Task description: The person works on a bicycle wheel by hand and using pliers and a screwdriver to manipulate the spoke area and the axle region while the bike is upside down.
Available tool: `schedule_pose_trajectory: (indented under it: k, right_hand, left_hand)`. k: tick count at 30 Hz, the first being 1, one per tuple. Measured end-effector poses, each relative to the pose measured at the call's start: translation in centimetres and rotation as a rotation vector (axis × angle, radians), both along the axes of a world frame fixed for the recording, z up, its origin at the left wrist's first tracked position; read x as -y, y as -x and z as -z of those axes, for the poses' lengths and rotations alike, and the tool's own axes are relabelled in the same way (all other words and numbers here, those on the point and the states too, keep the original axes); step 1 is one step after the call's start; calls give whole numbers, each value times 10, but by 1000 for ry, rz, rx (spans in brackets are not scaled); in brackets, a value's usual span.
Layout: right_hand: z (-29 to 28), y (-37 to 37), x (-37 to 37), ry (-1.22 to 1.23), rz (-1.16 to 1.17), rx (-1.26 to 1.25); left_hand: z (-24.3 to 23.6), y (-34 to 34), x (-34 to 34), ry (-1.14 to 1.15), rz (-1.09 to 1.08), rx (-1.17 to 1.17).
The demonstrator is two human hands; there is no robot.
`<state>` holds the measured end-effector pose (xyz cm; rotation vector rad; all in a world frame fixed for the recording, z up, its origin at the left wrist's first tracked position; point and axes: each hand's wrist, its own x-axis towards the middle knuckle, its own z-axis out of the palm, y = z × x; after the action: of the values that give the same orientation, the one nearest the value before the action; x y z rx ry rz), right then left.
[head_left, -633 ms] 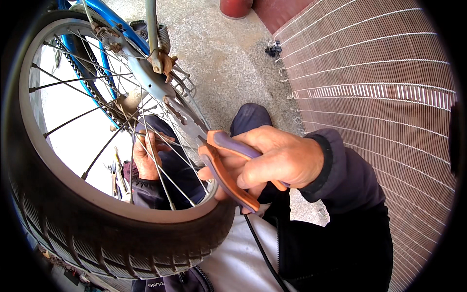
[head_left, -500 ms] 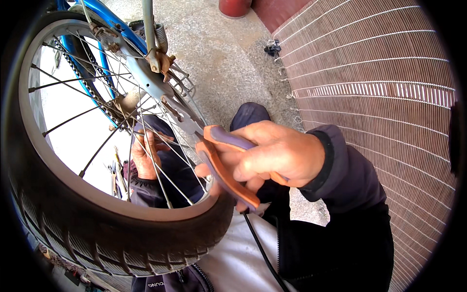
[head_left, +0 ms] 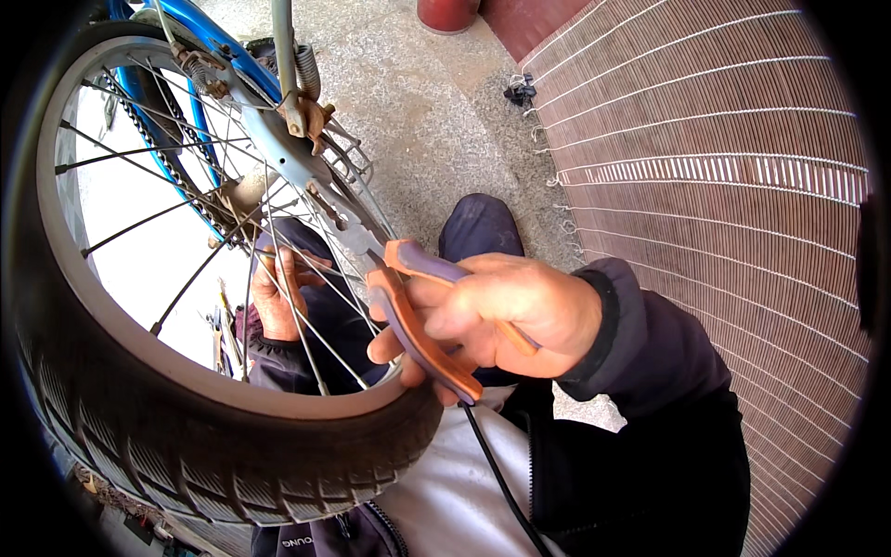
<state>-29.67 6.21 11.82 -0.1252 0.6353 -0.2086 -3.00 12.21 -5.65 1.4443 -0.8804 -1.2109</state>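
A bicycle wheel with a black tyre (head_left: 232, 464) and a pale rim (head_left: 213, 395) stands at my left. My right hand (head_left: 534, 311) is closed around the orange and purple handles of a pair of pliers (head_left: 408, 320). Their grey jaws point up and left, at the metal fork arm (head_left: 292, 167) beside the wheel; the exact contact is hard to make out. Beyond the spokes, below the hub (head_left: 246, 190), my left hand (head_left: 277, 295) has its fingers bent together. Spokes partly cover it, and what it grips cannot be made out.
The blue bicycle frame (head_left: 246, 70), a chain and a coil spring (head_left: 306, 74) are at the upper left. Several tools (head_left: 221, 334) lie beyond the wheel. A slatted brown mat (head_left: 705, 121) rises on the right. A red container (head_left: 447, 14) stands on the concrete floor.
My right hand has shifted slightly left and down, and the plier handles have swung a little left with it. My left hand and the wheel look the same.
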Motion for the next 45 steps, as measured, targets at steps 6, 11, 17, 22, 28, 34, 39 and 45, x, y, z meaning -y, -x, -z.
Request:
schedule_pose_trajectory:
  k: [6,11,17,22,28,34,39,45]
  right_hand:
    - [3,-1,0,-78,16,17]
    - [-8,-6,3,11,-33,-122]
    - [-9,-8,1,56,-39,-161]
    - [-10,-9,4,114,-122,-187]
    - [-5,-5,6,130,-207,-192]
    - [-7,-6,7,182,-157,-182]
    - [1,-3,4,224,-234,-209]
    - [14,7,12,325,-233,-89]
  left_hand:
    - [0,-2,-3,31,-18,-11]
    - [-2,-1,-3,15,-17,-84]
    - [3,-2,-5,11,-18,-88]
    - [-8,2,-3,-2,-6,3]
    - [-10,5,-1,-22,-23,37]
    - [-4,-2,-7,-58,-62,-15]
    - [0,2,-5,-54,-73,-32]
    - [-8,3,-2,-95,-87,97]
